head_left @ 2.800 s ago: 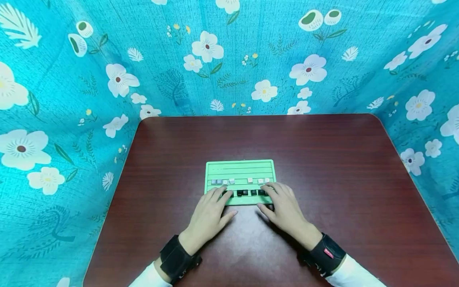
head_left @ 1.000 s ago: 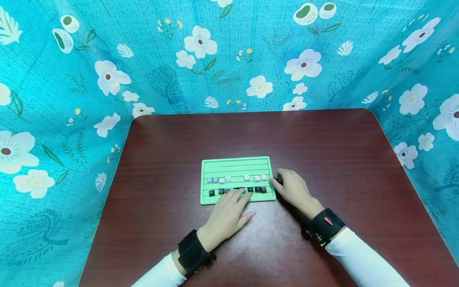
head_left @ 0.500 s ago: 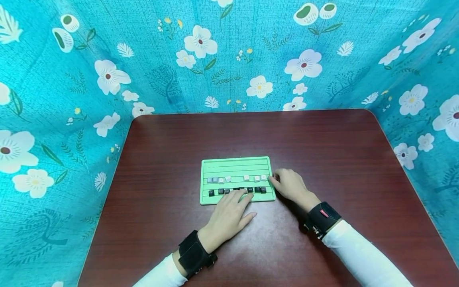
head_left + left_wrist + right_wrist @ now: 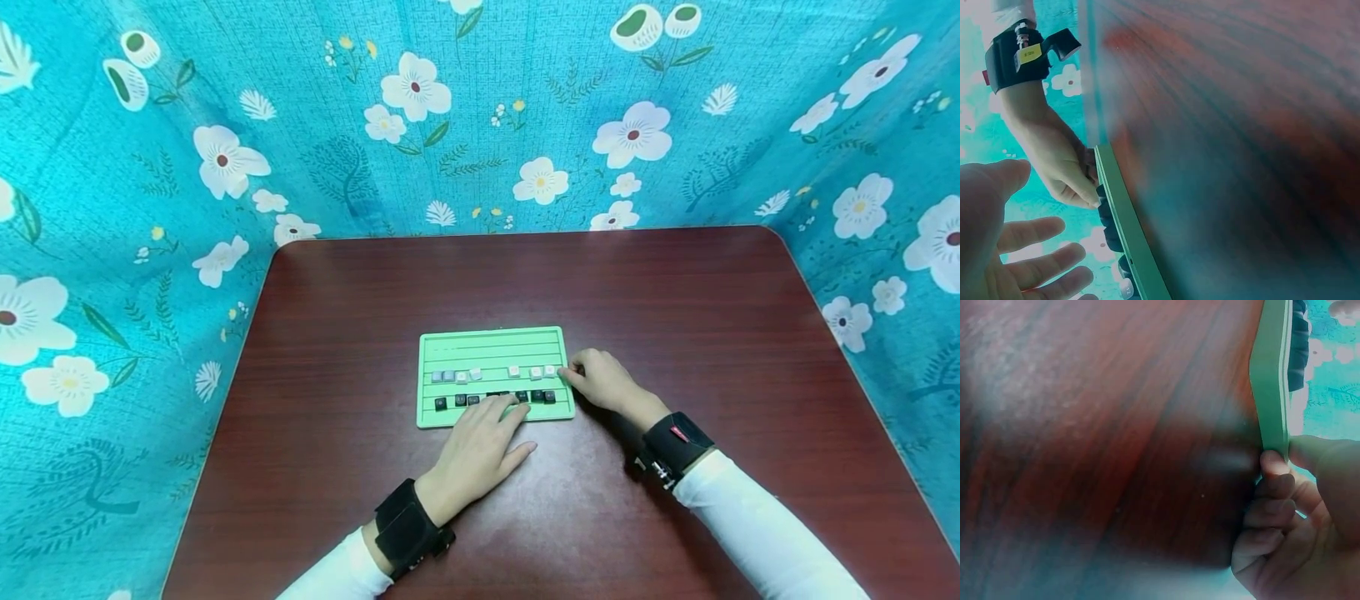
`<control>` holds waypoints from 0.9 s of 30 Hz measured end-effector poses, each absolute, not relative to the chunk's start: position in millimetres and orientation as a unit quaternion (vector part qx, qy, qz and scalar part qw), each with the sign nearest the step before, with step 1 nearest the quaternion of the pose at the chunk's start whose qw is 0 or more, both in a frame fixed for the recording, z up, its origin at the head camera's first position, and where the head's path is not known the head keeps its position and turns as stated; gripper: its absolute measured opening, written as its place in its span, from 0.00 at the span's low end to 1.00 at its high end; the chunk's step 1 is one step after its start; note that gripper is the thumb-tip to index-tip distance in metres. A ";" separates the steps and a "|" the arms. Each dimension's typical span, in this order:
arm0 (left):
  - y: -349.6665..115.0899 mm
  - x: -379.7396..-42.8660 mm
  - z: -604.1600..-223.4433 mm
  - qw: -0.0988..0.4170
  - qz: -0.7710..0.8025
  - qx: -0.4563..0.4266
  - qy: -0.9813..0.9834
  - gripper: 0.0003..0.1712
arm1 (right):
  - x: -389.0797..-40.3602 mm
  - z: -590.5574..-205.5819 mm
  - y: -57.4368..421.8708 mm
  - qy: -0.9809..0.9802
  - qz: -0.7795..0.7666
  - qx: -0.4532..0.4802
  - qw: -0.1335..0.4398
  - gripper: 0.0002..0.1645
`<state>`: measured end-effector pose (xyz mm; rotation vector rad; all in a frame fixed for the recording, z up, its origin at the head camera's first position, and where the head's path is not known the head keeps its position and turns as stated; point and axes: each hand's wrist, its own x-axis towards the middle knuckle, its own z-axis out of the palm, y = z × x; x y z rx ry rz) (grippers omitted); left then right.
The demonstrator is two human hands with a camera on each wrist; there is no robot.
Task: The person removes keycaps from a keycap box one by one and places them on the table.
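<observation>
A light green board point(image 4: 491, 342) with raised lines lies on the table. Small white and bluish keycap-like blocks point(image 4: 513, 372) sit in one row, black ones point(image 4: 550, 397) in a row nearer the person. My left hand point(image 4: 476, 450) reaches over the board's front edge with fingers extended, covering part of the black row; the left wrist view shows its fingers spread loosely. At the board's right edge is my right hand point(image 4: 607, 383), its fingers curled. In the right wrist view, thumb and index finger pinch the edge of the green board point(image 4: 1272, 381).
The board rests on a dark red-brown wooden table point(image 4: 360, 292) with rounded far corners. A turquoise floral cloth point(image 4: 480, 117) hangs behind and at both sides. Each wrist wears a black band point(image 4: 408, 525).
Since the earliest frame my right hand has gone from the black row to the board's right edge. My left hand has shifted right along the black row. Over the last half second both barely move.
</observation>
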<state>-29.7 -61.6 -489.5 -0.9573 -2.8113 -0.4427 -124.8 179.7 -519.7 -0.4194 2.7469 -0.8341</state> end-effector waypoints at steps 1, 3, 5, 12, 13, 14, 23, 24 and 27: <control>-61.3 -30.1 -489.3 0.069 -0.148 -0.318 -0.934 0.30 | -125.0 -519.2 179.4 0.939 -0.286 -0.143 0.123 0.24; -60.9 -31.3 -488.8 0.071 -0.147 -0.318 -0.934 0.30 | -125.2 -518.5 178.9 0.939 -0.286 -0.142 0.128 0.25; -60.5 -32.8 -488.4 0.073 -0.148 -0.317 -0.934 0.30 | -125.2 -518.3 178.6 0.939 -0.285 -0.140 0.130 0.25; -55.2 -40.1 -486.7 0.072 -0.155 -0.309 -0.936 0.29 | -123.9 -518.1 179.6 0.939 -0.287 -0.138 0.129 0.24; -54.0 -41.1 -486.3 0.070 -0.154 -0.307 -0.937 0.30 | -123.8 -517.7 179.5 0.939 -0.288 -0.140 0.128 0.23; -52.7 -42.0 -486.1 0.067 -0.152 -0.306 -0.937 0.30 | -123.8 -517.5 179.3 0.938 -0.289 -0.141 0.126 0.23; -41.2 -52.4 -485.3 0.101 -0.133 -0.325 -0.931 0.25 | -124.2 -518.7 179.9 0.934 -0.305 -0.145 0.121 0.24; -40.1 -53.9 -485.1 0.108 -0.132 -0.326 -0.930 0.25 | -124.5 -519.1 180.0 0.934 -0.305 -0.144 0.121 0.24; -36.6 -57.9 -485.2 0.120 -0.125 -0.327 -0.929 0.23 | -124.8 -519.8 179.9 0.934 -0.302 -0.146 0.121 0.25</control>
